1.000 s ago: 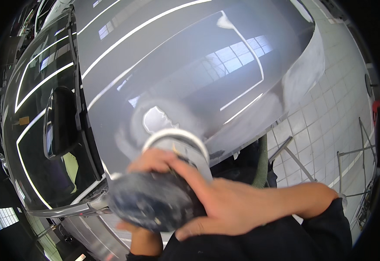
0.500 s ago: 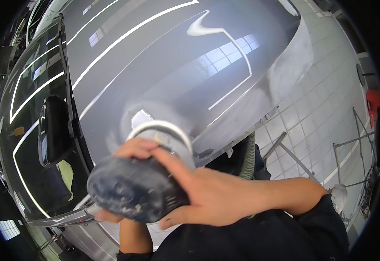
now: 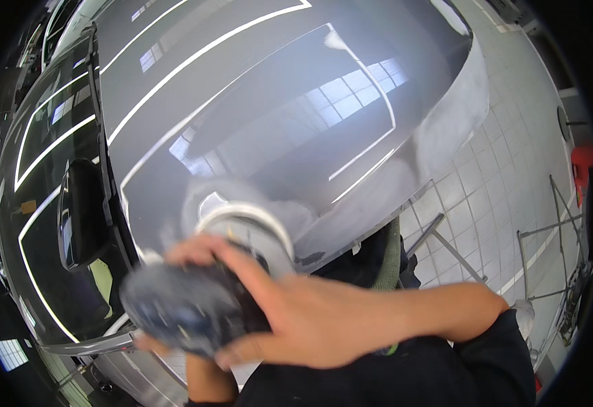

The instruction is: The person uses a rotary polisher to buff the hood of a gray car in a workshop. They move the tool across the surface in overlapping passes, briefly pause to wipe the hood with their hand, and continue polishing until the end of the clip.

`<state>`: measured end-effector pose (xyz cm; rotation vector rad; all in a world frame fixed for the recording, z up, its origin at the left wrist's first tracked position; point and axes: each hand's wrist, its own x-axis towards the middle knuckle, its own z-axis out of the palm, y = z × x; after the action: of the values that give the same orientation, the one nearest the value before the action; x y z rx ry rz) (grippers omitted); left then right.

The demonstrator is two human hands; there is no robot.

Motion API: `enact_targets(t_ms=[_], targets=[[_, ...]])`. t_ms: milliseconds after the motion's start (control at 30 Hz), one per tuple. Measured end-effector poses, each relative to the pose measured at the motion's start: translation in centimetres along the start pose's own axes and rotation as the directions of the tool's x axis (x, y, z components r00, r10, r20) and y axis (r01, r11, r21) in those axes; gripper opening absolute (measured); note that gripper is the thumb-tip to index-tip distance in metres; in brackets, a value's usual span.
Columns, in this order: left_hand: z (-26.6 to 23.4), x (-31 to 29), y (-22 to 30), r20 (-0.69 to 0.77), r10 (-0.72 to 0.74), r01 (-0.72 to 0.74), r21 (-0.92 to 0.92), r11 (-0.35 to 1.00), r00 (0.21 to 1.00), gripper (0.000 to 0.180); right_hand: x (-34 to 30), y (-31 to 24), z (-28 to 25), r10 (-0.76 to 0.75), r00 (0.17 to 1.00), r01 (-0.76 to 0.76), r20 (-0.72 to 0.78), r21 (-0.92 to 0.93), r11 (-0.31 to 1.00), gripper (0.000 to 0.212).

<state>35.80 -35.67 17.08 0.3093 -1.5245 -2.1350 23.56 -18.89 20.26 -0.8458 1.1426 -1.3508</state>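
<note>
A dark, dusty power sander (image 3: 178,305) is between my hands, its round pale-rimmed head (image 3: 262,217) against the near edge of a grey car hood (image 3: 262,129). My right hand (image 3: 317,312) comes in from the right and grips the sander, its thumb along the near side. Mostly hidden behind the tool, my left hand (image 3: 150,343) holds it from the left and below; only a bit of it shows past the body. Around the head lies a dull sanded patch (image 3: 293,214) with a small bright spot (image 3: 212,201) at its far side.
The windshield (image 3: 45,210) and a black side mirror (image 3: 79,214) are at the left. A ribbed grey-green hose (image 3: 389,258) runs down beside me. On the right, metal stand legs (image 3: 459,254) stand on the tiled floor (image 3: 507,169), near a red object (image 3: 583,169).
The sander and both hands have shifted slightly left and toward me. The view has moved a little too, and the reflections on the hood have changed shape.
</note>
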Motion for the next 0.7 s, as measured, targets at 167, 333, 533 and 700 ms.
enact_targets(t_ms=[167, 333, 533, 700], targets=[[0.0, 8.8, -0.5, 0.134, -0.116, 0.139, -0.178, 0.974, 0.984, 0.114, 2.7, -1.5, -3.2, -0.083, 0.981, 0.091, -0.173, 0.039, 0.995, 0.092], [3.6, 3.9, -2.2, 0.357, -0.103, -0.001, 0.278, 0.961, 0.929, 0.07, -4.2, -0.7, -3.0, 0.17, 0.983, -0.163, -0.074, 0.097, 0.982, 0.121], [4.1, 1.1, -2.4, 0.376, -0.024, -0.138, 0.397, 0.907, 0.926, 0.07, -6.3, 1.4, -1.9, 0.044, 0.998, -0.045, -0.037, -0.032, 0.998, 0.118], [1.3, 7.3, -1.1, 0.284, -0.141, 0.191, -0.157, 0.969, 0.948, 0.117, 1.9, -2.8, -4.3, 0.161, 0.983, -0.153, -0.083, 0.094, 0.984, 0.117]])
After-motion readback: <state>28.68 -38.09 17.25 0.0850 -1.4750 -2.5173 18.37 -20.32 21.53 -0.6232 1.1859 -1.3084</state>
